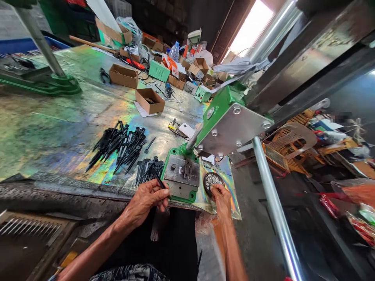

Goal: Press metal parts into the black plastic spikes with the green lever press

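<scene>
My left hand (154,195) pinches a black rod-like piece (159,180) at the left front edge of a green press base (187,198). On that base sits a grey metal plate (172,176) with a small fixture (187,170). To the right of the base, my right hand (219,192) has its fingertips in a round dark dish (209,180) of small silvery parts; whatever they grip is hidden. Many black pieces lie in a heap (129,146) left of the press, and a smaller bunch (145,169) lies just behind my left hand.
The press head (225,128) and a long steel lever (274,203) rise at the right. Open cardboard boxes (150,100), (123,76) and a green box (159,71) stand farther back. Another press base (43,84) is at the far left. The table's front edge runs before me.
</scene>
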Motion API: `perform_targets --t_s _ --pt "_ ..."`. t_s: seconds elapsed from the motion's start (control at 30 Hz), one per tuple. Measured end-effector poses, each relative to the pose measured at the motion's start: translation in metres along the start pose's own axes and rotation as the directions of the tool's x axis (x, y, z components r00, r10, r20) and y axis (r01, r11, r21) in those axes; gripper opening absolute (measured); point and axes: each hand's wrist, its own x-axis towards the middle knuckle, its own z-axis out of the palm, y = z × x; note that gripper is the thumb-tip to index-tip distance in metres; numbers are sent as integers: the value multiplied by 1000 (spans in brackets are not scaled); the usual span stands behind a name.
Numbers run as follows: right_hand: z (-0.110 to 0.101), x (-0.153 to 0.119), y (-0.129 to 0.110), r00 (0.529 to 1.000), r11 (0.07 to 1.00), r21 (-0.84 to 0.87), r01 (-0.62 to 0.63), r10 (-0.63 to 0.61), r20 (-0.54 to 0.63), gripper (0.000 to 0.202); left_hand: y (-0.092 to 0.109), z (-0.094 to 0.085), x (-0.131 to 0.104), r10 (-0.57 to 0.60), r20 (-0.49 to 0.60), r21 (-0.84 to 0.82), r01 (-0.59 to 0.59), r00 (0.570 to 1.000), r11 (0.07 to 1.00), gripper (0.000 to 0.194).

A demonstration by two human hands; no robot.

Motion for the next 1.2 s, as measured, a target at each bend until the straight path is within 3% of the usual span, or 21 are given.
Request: perform_targets --t_s 0.17,0.33,0.47,0.9,1.1,1.2 --pt "31 -49 -55 973 939 330 -94 16 232 16 -2 13 6 14 -8 -179 -15 1000 984 32" --pt "62 -87 -86 951 855 495 -152 -11 309 19 -4 21 6 -5 -8 -328 2 1000 945 34" --pt "71 -97 -89 962 819 556 -142 -18 271 21 -3 25 4 -23 50 -374 40 998 927 32" --pt "80 -103 -81 989 839 539 -73 -7 145 24 -9 28 4 -50 57 -468 70 997 881 34" --pt "89 -111 -81 996 912 402 87 -92 -8 22 -17 30 3 22 -17 -475 -27 1000 880 35" --pt "94 -111 -80 999 896 441 48 -46 -15 22 -16 29 2 76 -52 -400 -90 996 912 33"
